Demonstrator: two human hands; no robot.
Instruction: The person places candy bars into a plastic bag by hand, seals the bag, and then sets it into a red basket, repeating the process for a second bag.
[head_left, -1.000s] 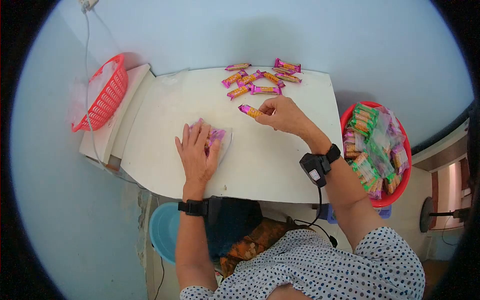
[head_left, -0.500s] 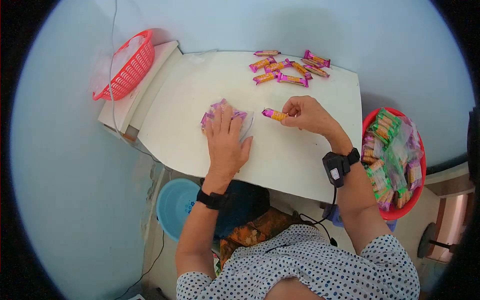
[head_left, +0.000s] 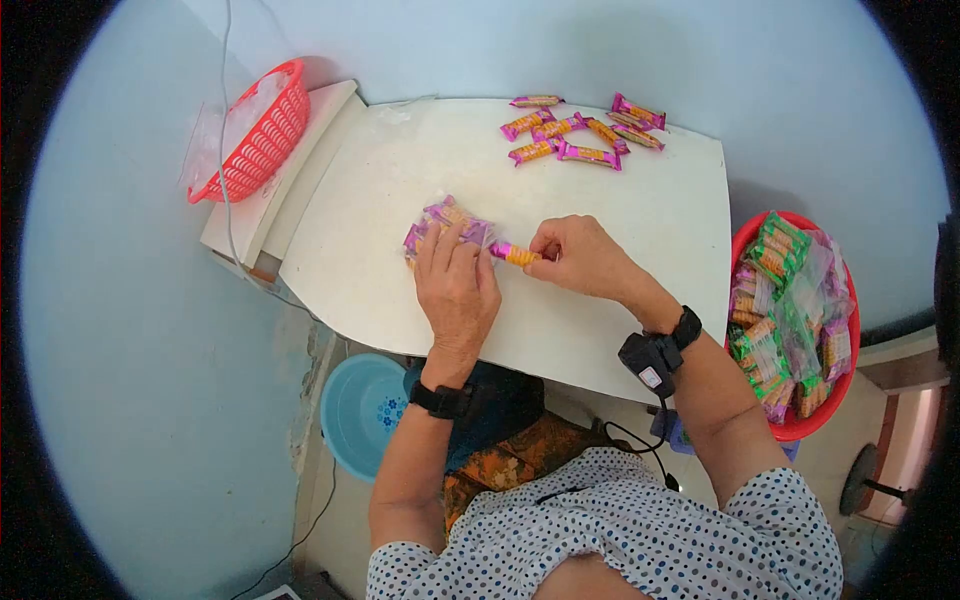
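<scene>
A clear plastic bag (head_left: 450, 212) holding several purple-and-yellow biscuit packets lies on the white table (head_left: 380, 170). My left hand (head_left: 455, 290) rests over the bag's near side, its fingers bent onto the plastic and gripping it near the right-hand edge. From the right, my right hand (head_left: 585, 258) pinches one biscuit packet (head_left: 515, 254) by its end between thumb and fingers. That packet's far end points left and sits right at the bag's edge, close to my left fingertips.
Loose biscuit packets (head_left: 588, 155) are scattered at the back of the table. A red basin (head_left: 793, 428) full of bagged biscuits stands to the right. A red basket (head_left: 262, 140) with clear plastic sits at the left; a blue basin (head_left: 350, 420) is below.
My right hand has moved left and slightly nearer, carrying the biscuit packet up to the bag's edge. My left hand has shifted a little nearer, its fingers more bent.
</scene>
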